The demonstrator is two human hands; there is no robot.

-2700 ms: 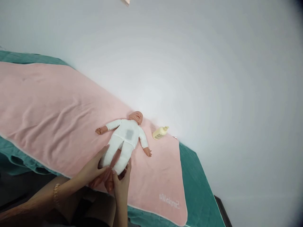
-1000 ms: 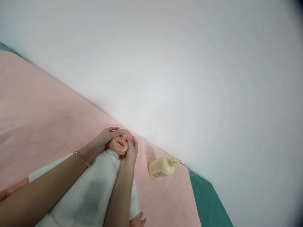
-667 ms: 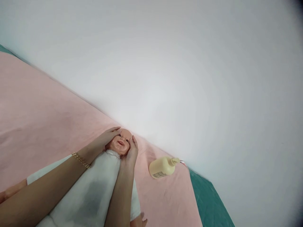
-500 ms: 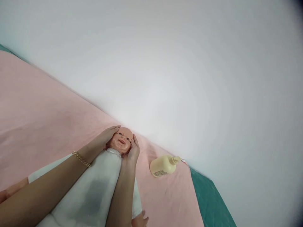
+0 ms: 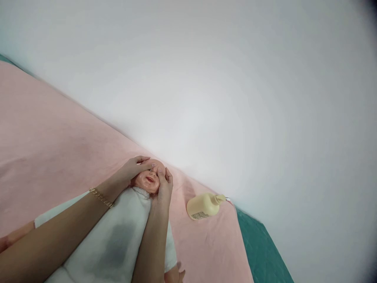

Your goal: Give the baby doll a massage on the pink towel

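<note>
A baby doll (image 5: 118, 236) in a white garment lies on its back on a pink sheet. My left hand (image 5: 137, 169), below a gold bracelet on the wrist, cups one side of the doll's head, its thumb lying over the brow and eye. On the other side, my right hand (image 5: 165, 184) cups the cheek and temple, with the thumb bent over the other eye. Both thumb tips rest close together near the bridge of the nose. The doll's open mouth and chin show between my hands, while its eyes are mostly covered.
A pale yellow pump bottle (image 5: 203, 206) stands on the pink sheet (image 5: 212, 251) to the right of the doll. Green quilted fabric (image 5: 262, 243) shows past the sheet's right edge. The white wall (image 5: 206, 98) rises just beyond the doll's head.
Both thumbs have moved inward from the sides of the doll's head onto its brow and eyes. The bottle and the doll's body stay where they were.
</note>
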